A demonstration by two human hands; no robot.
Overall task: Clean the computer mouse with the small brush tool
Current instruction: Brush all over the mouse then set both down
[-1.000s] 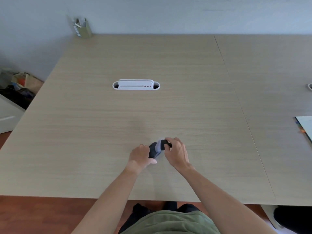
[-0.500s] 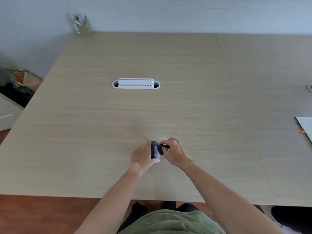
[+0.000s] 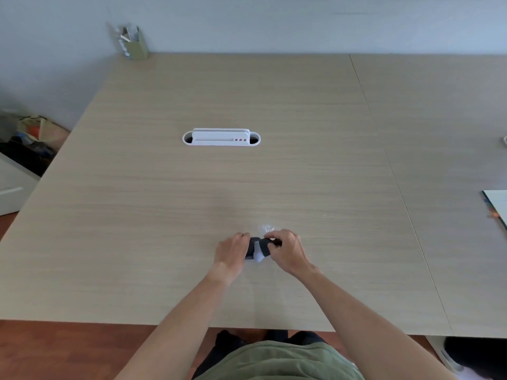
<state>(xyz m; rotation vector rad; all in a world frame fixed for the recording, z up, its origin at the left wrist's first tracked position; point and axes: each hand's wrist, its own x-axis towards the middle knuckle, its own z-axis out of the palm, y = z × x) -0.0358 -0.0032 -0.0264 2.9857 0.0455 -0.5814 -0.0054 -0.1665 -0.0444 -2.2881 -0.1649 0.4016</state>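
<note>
A dark computer mouse (image 3: 253,249) with a pale grey part sits on the wooden desk (image 3: 247,174) between my two hands. My left hand (image 3: 231,252) grips its left side. My right hand (image 3: 288,250) is closed on a small dark brush tool (image 3: 274,243) that lies across the top of the mouse. Most of the brush is hidden by my fingers. A small clear crumpled wrapper (image 3: 268,229) lies just beyond my right hand.
A white cable-port insert (image 3: 221,137) is set into the desk farther back. A green pen holder (image 3: 134,43) stands at the far left corner by the wall. A paper sheet (image 3: 498,205) lies at the right edge. A seam (image 3: 384,160) divides two desks.
Both hands with the mouse shifted slightly nearer to me, and my right hand's fingers moved the brush over the mouse top. The mouse has turned a little in my left hand.
</note>
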